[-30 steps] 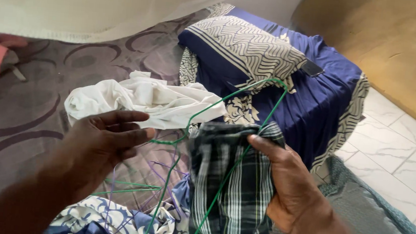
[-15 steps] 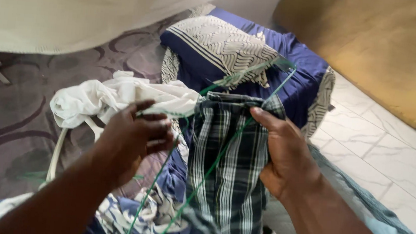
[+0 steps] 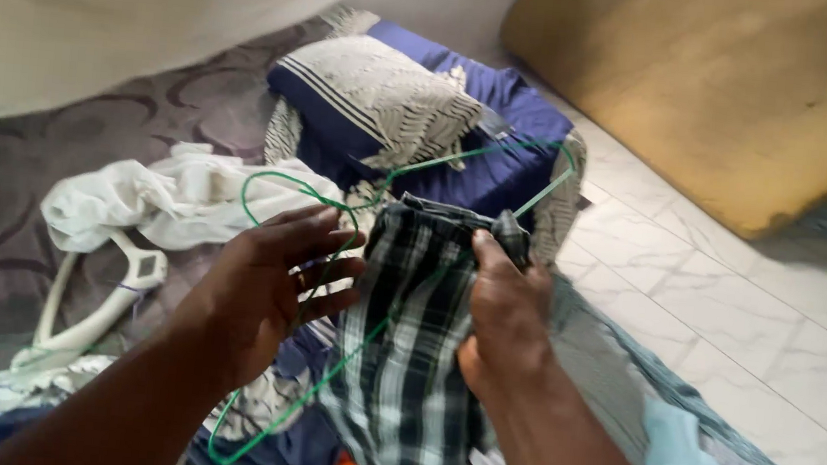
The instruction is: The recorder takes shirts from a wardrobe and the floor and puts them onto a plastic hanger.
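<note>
Your left hand [image 3: 263, 294] has moved in since a moment ago, fingers spread and hooked around the green wire hanger [image 3: 336, 201], so the plaid garment [image 3: 414, 342] now hangs half-threaded on it. Your right hand [image 3: 505, 320] pinches the waistband. The hanger's long axis runs from lower left toward the blue folded bedding [image 3: 498, 175] at upper right.
</note>
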